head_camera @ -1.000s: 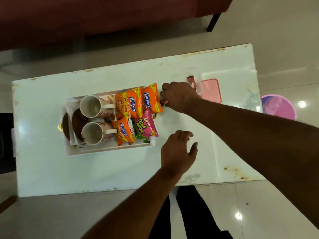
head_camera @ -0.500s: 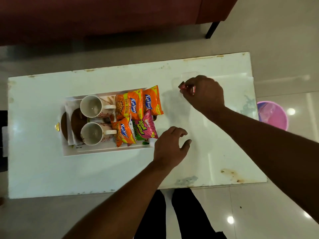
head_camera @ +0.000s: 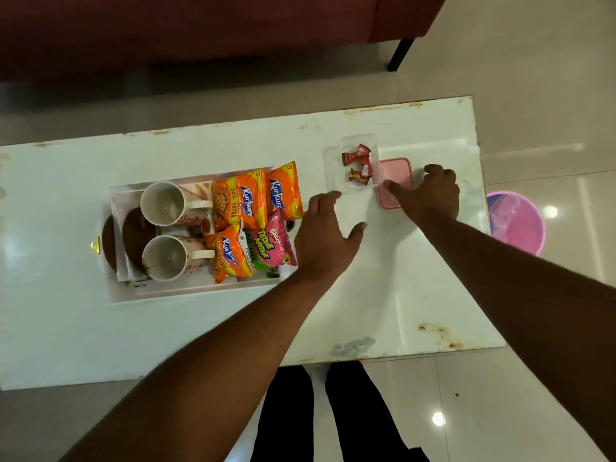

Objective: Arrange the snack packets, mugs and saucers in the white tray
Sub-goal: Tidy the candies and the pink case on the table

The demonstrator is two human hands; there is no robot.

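The left hand hovers over the table with fingers spread and empty, just right of the white tray, which holds two mugs, brown saucers and snack packets. Farther right, the right hand rests spread on a pink lid beside a clear box of red sweets.
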